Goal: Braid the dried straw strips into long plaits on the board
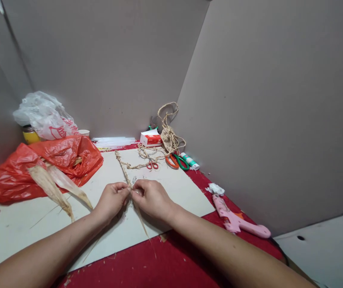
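My left hand (113, 200) and my right hand (150, 199) meet over the white board (186, 204). Both pinch the same braided husk cord (124, 171), fingertips almost touching. Beyond my hands the cord runs away across the board, bends, and leads towards a tangled bundle of cord (169, 138) at the back. Loose strands (141, 220) trail from my fingers towards me. Left of my left hand, dry corn husks (51, 192) stick out of a red plastic bag (12, 176). The exact spot under my fingertips is hidden.
Red-handled scissors (152, 165), larger scissors with orange and green handles (173, 161) and a white-green tube (190, 161) lie at the back right. A pink glue gun (240, 224) rests on the red cloth (135, 266). Glue sticks (114, 141) and a small box (150, 139) line the wall.
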The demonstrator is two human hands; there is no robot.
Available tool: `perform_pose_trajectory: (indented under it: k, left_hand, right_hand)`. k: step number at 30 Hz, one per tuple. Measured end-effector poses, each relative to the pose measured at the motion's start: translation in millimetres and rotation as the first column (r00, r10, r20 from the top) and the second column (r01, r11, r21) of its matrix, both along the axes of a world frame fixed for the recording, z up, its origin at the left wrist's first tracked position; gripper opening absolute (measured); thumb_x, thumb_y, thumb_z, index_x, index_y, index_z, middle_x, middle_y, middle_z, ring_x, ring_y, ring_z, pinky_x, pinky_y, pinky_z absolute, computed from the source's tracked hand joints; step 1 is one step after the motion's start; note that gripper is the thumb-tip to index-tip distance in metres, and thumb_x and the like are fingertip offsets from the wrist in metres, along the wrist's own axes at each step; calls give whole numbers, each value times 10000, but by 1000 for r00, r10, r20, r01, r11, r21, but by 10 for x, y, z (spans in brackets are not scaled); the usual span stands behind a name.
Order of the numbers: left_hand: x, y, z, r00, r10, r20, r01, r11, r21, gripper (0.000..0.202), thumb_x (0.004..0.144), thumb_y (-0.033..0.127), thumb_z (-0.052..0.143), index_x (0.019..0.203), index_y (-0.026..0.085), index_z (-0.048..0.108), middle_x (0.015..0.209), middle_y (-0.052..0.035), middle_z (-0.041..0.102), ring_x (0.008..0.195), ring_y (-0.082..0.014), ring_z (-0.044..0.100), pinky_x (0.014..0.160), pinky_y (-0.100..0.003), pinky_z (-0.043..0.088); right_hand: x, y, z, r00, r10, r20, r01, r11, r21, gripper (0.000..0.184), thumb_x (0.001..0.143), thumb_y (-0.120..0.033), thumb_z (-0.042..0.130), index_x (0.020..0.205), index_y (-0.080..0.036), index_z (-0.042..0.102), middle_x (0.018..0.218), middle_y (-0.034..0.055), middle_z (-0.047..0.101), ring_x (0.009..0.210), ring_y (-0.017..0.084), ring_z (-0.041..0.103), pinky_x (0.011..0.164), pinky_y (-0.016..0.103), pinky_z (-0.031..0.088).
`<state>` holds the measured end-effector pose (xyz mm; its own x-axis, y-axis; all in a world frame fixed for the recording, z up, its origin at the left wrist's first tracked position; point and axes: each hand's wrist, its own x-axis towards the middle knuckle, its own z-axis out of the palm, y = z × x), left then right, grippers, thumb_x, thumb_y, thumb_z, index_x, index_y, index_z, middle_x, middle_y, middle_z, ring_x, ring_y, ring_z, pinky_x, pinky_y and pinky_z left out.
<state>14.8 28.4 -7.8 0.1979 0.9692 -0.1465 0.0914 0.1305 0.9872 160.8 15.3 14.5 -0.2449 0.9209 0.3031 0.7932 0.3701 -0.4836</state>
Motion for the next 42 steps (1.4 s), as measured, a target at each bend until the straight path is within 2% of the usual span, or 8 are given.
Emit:
perform_pose_trajectory:
  k: [8, 14, 19, 27, 30, 34, 39, 42]
  left_hand:
    - [11, -2, 10, 999, 27, 20, -29, 997, 75, 213, 672, 333, 595, 618, 127, 605, 418, 55, 405, 398, -56, 297, 425, -201, 188]
    - [14, -3, -53, 997, -20, 78, 10, 992, 127, 207, 706, 272, 536, 559, 130, 572, 486, -4, 537, 439, -78, 429, 486, -206, 320]
    - [24, -15, -92, 976, -13, 217, 9, 1000, 20, 172, 695, 304, 565, 638, 142, 557, 417, 23, 492, 365, -99, 447, 424, -213, 320]
    - [57, -74, 6, 924, -101, 370, 141, 987, -83, 225, 716, 337, 536, 587, 154, 528, 368, 19, 455, 310, -111, 441, 346, -203, 273]
    - [40, -76, 45, 941, -73, 330, 108, 990, -89, 244, 716, 352, 546, 580, 149, 549, 350, 23, 447, 303, -95, 412, 355, -197, 250]
    - [6, -48, 40, 945, 41, 325, -12, 996, -90, 219, 638, 336, 657, 616, 123, 611, 436, 23, 509, 380, -65, 397, 412, -195, 276]
    - [-18, -17, 32, 917, 128, 377, -99, 990, -96, 219, 579, 306, 711, 646, 116, 626, 544, -4, 587, 481, -84, 481, 478, -198, 338]
    - [-30, -7, 49, 929, 103, 355, -59, 989, -133, 262, 588, 356, 710, 627, 121, 600, 493, 16, 548, 383, -54, 393, 395, -189, 248]
  right_hand:
    - [61, 116, -22, 958, -44, -282, -52, 945, -324, 206, 720, -153, 491, 559, -131, 618, 514, 10, 571, 497, 98, 454, 497, 202, 317]
    - [-39, 54, 58, 809, -258, -527, -253, 657, -710, 197, 742, -180, 430, 607, -131, 565, 423, -46, 449, 296, 44, 284, 318, 180, 195]
    - [-247, -61, 26, 593, -487, -641, -327, 582, -744, 166, 773, -196, 425, 675, -121, 536, 517, 16, 552, 361, 82, 491, 344, 174, 346]
    - [-329, -82, -71, 617, -487, -618, -137, 706, -695, 199, 802, -259, 457, 665, -132, 526, 522, 34, 587, 384, 108, 525, 385, 196, 371]
    - [-325, -46, -159, 741, -359, -568, -50, 813, -580, 297, 805, -288, 441, 557, -146, 522, 468, 29, 561, 388, 114, 494, 424, 220, 369]
    - [-309, -11, -249, 941, -143, -308, 63, 964, -258, 332, 794, -257, 443, 499, -156, 559, 506, 37, 584, 481, 121, 488, 487, 226, 331]
    - [-231, 9, -139, 969, 18, -247, -87, 958, -272, 335, 826, -313, 439, 562, -162, 579, 483, 17, 557, 466, 118, 475, 475, 220, 313]
    - [-111, 81, 45, 938, -35, -344, -66, 958, -279, 335, 831, -366, 447, 623, -153, 602, 527, 26, 576, 474, 120, 496, 485, 221, 350]
